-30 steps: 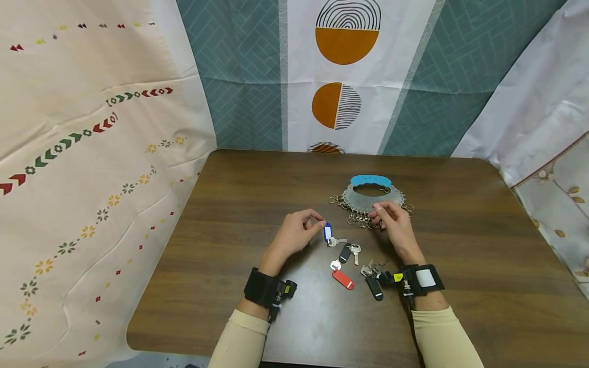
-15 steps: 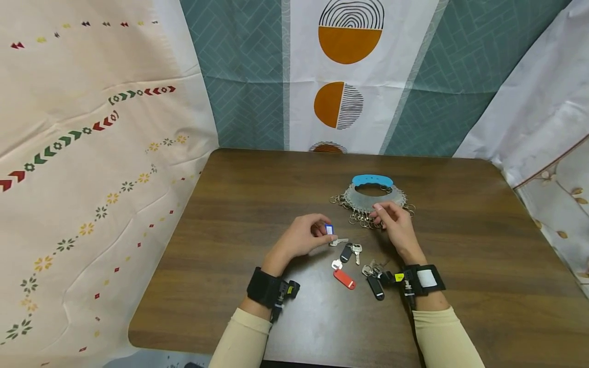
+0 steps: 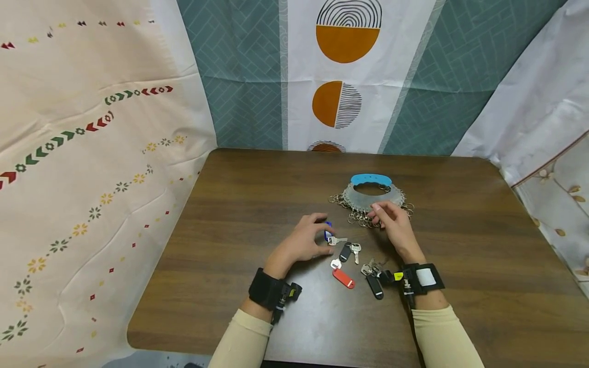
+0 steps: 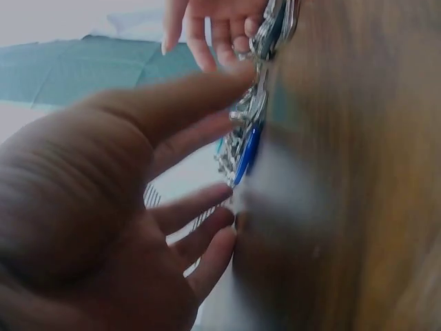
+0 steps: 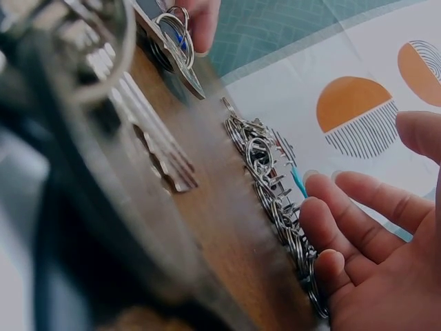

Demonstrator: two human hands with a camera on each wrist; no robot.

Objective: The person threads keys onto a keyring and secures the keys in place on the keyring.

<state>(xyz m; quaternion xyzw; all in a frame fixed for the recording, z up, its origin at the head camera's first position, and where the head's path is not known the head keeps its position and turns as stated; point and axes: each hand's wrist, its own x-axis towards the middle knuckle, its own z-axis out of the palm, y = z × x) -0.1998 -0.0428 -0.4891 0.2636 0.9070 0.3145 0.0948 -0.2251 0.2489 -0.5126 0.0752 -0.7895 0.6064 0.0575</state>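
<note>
My left hand (image 3: 301, 243) hovers low over the table, thumb and fingers spread around a blue key tag (image 3: 327, 232) with a silver key (image 3: 338, 240). In the left wrist view, the blue tag (image 4: 249, 152) shows edge-on beyond the spread fingers; whether a fingertip touches it I cannot tell. My right hand (image 3: 397, 227) stays loosely bent at the front of a grey translucent collar (image 3: 368, 199) with a blue band, hung with many metal rings. In the right wrist view its fingers (image 5: 372, 227) hold nothing and lie close to the rings (image 5: 275, 207).
Nearer the table's front lie a black tag (image 3: 345, 252) with a key (image 3: 356, 250), a red tag (image 3: 343, 278) and another black tag (image 3: 375, 287) with several keys. Patterned curtains (image 3: 244, 76) hang behind the wooden table (image 3: 483, 230).
Half a second ago my left thumb and fingers were close together at the blue tag. Now they are wide apart, the thumb nearer me. My right hand has not visibly moved.
</note>
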